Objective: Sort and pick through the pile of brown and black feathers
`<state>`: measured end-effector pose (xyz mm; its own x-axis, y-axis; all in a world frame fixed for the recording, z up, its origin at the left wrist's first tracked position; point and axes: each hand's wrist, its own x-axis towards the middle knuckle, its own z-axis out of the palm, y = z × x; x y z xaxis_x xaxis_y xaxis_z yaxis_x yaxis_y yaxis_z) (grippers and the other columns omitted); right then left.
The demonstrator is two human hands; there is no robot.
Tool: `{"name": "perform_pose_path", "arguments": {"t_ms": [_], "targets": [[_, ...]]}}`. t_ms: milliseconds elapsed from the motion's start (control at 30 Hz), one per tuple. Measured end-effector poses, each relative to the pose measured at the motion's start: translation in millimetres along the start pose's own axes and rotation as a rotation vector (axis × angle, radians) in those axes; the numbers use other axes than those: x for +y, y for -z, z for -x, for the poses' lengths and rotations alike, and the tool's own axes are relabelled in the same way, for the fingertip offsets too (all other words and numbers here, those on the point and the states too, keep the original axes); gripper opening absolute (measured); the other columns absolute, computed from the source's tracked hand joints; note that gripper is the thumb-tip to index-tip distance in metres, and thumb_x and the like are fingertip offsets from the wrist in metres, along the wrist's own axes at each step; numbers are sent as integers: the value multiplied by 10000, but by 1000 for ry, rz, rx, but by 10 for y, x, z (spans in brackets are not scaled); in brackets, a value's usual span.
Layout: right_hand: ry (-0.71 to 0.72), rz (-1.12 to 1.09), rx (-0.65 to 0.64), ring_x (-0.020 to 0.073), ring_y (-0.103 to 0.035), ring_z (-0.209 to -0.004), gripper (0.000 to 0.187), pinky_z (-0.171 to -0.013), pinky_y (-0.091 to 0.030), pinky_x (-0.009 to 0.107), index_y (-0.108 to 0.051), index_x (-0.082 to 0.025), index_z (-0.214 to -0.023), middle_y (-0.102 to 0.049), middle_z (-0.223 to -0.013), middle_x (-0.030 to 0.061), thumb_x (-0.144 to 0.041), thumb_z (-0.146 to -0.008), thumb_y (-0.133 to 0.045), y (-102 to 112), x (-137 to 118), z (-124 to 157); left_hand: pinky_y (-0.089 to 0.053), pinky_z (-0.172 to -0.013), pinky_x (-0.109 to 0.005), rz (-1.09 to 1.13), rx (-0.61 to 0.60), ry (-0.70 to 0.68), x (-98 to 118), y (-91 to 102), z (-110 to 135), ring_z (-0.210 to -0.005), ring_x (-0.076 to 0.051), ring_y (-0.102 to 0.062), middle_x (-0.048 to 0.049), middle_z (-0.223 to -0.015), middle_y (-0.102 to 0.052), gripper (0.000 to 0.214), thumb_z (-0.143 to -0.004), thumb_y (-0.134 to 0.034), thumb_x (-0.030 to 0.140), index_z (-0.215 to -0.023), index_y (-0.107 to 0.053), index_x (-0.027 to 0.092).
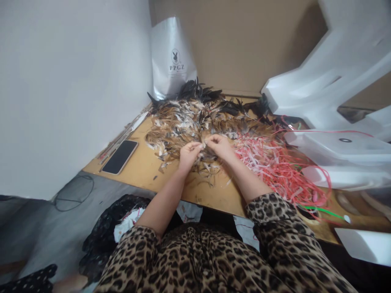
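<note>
My left hand (190, 155) and my right hand (220, 146) meet fingertip to fingertip over the front of a heap of feathers. Both are closed in a pinch. A small pale, fluffy bit that looks like the base of a feather (204, 145) shows between the fingertips; its exact shape is blurred. The feather heap (183, 116) is brown and white in the middle, with long black feathers (198, 91) along its back edge. Beside my right forearm lies a tangled pile of pink and red ribbon strips (269, 167).
On the wooden table (214, 197), a phone (120, 156) lies at the left, near thin sticks (117, 140) along the wall. A silvery-white bag (174, 61) stands behind the feathers. A white sewing machine (332, 142) occupies the right. A black bag (104, 228) sits below the left edge.
</note>
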<state>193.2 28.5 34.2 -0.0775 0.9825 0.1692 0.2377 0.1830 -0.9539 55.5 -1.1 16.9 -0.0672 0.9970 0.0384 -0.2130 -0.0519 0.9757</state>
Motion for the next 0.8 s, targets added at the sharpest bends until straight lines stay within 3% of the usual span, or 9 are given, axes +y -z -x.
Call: {"name": "perform_pose_path", "arguments": {"t_ms": [200,500,800], "targets": [[10,-106,-106,106,-502,-523,271,-521,-387,233,-564,-164,-681,-599,-597,6,-426,-651,-628,-55,-72,67,-260,-356,-170,10,-96,40,-27,38,-16,-350,-27,-382,-1,-524,-584,273,-629,-689,366,-717,-620,116],[-177,-286,-195,53,-365,-410,340,-422,-237,198,-579,-166,-705,-505,-478,-57,-453,-574,-705,-31,-13,40,-212,-362,-174,4,-116,51,-32,75,-25,-352,-28,-347,23,-460,-511,266,-651,-666,386,-713,-650,128],[-168,-310,-169,46,-339,-391,357,-415,-226,195,-485,-174,-599,-471,-443,-67,-449,-570,-711,-39,-38,57,-248,-366,-172,42,-131,87,-31,77,-24,-366,-29,-380,7,-486,-550,263,-651,-672,377,-724,-665,124]]}}
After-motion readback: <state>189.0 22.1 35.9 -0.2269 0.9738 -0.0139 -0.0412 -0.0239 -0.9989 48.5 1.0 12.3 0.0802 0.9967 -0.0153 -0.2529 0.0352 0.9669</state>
